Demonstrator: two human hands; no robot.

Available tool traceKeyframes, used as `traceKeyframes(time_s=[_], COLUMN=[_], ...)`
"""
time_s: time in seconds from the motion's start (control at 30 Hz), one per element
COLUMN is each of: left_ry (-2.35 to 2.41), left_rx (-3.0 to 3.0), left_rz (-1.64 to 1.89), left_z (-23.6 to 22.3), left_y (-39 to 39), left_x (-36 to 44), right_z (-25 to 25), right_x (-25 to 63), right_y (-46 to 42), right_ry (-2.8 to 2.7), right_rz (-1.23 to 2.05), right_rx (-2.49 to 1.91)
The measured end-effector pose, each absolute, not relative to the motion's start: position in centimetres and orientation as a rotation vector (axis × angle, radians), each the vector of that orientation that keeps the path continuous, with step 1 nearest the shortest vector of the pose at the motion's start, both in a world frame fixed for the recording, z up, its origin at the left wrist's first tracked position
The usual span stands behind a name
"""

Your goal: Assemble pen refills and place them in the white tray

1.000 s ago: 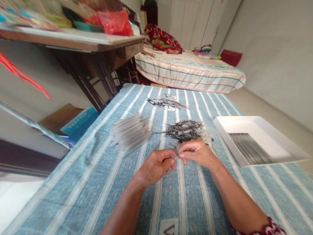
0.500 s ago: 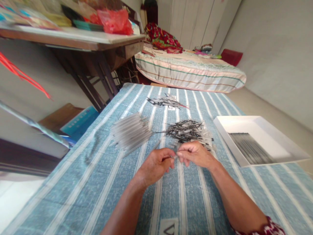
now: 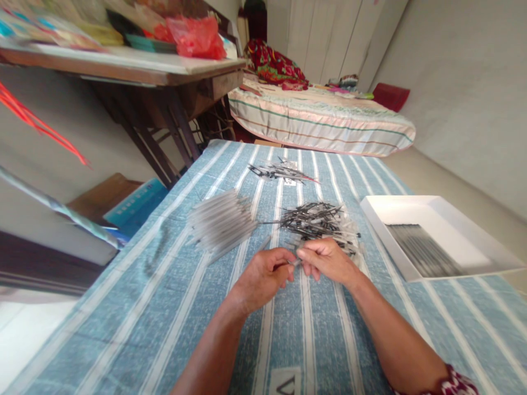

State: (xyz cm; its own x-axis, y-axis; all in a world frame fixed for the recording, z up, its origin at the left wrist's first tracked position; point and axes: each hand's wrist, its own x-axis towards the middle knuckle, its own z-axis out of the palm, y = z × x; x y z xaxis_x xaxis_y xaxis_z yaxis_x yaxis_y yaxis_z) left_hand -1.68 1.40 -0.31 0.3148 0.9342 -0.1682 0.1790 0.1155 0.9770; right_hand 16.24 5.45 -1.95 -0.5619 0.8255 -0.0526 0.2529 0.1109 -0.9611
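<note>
My left hand (image 3: 261, 277) and my right hand (image 3: 328, 262) meet fingertip to fingertip over the cloth. Both pinch a small pale tube-like piece (image 3: 295, 263), mostly hidden by the fingers. Just beyond my right hand lies a loose heap of thin black and clear pen-like parts (image 3: 315, 219). To the left is a neat stack of slim translucent grey tubes (image 3: 222, 222), which look like pen barrels. One thin dark rod (image 3: 268, 222) sticks out from the heap toward that stack.
A white open box (image 3: 457, 230) on the right holds a row of dark slender sticks (image 3: 422, 249). Farther back lies a smaller bundle of black and clear pieces (image 3: 282, 171). Striped blue cloth (image 3: 197, 329) covers the table. A wooden desk (image 3: 164, 74) and a bed (image 3: 325, 120) stand beyond.
Almost nothing differs. My right fingertips have shifted very slightly against the small piece; the piles and the box stay where they were.
</note>
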Motion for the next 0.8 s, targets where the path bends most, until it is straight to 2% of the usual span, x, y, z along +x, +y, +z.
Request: traceKeyframes(time_s=[0.8], left_ry=[1.125], left_rx=[1.343], left_rz=[0.782], left_z=[-0.63], left_y=[1.38], left_x=[-1.48], right_z=[-1.74], right_x=[16.41], right_y=[5.5], right_ry=[-1.873], right_rz=[1.543], right_rx=[-1.085])
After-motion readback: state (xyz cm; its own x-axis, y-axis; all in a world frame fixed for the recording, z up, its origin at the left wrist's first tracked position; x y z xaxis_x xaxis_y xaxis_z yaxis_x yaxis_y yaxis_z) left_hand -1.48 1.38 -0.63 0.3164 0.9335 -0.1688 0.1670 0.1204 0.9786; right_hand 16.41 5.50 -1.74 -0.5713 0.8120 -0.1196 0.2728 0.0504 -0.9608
